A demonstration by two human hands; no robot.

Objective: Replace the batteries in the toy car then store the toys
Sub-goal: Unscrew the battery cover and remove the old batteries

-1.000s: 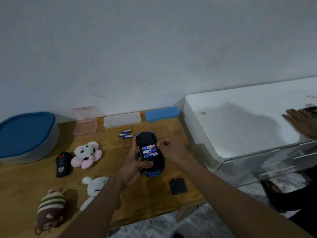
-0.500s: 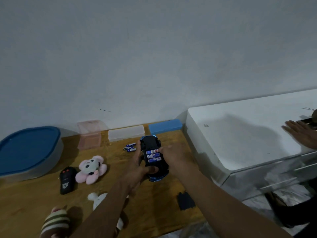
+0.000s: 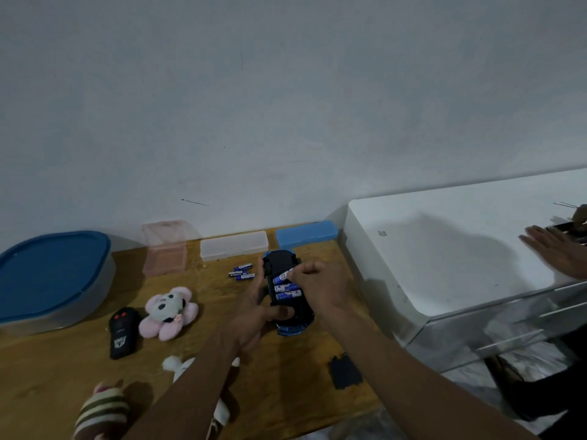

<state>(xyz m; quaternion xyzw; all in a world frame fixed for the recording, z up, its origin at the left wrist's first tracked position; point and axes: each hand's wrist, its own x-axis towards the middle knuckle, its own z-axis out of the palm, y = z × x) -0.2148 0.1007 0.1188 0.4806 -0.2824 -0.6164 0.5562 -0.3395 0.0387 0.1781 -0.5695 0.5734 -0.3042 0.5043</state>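
The left hand (image 3: 251, 312) grips the upturned car (image 3: 279, 260); the right hand (image 3: 320, 287), at the car's right, seemingly pinches the far battery (image 3: 283, 276), lying crosswise in it.

The left hand (image 3: 254, 312) grips the upturned toy car (image 3: 281, 260) over the surface (image 3: 47, 360). The right hand (image 3: 320, 287) pinches the top battery (image 3: 281, 277) in its open bay. Loose batteries (image 3: 242, 272) lie just beside it.
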